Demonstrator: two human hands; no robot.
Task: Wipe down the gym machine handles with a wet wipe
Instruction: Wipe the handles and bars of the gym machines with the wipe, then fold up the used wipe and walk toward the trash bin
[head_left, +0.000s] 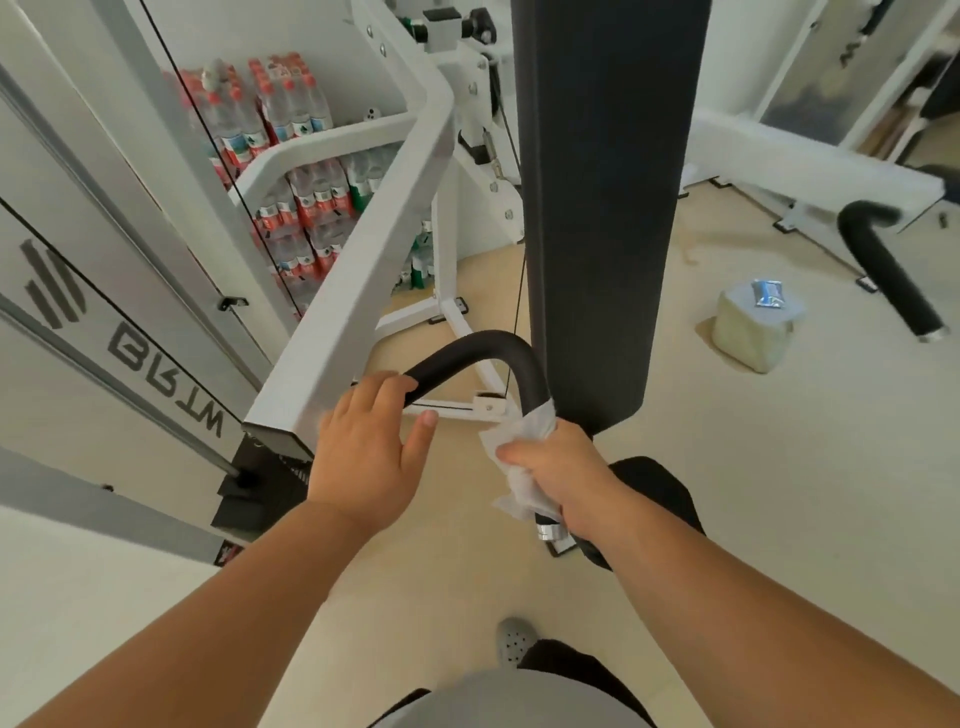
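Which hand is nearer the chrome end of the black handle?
Right. The right hand grips the wet wipe round the handle just above the chrome end; the left hand holds the other leg, past the bend.

Beige floor (779, 467), white walls (62, 597), stacked water bottles (291, 156) in the corner.

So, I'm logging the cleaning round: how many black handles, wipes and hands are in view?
Handles: 2, the near handle and the far handle
Wipes: 1, the wipe
Hands: 2, left hand and right hand
Total: 5
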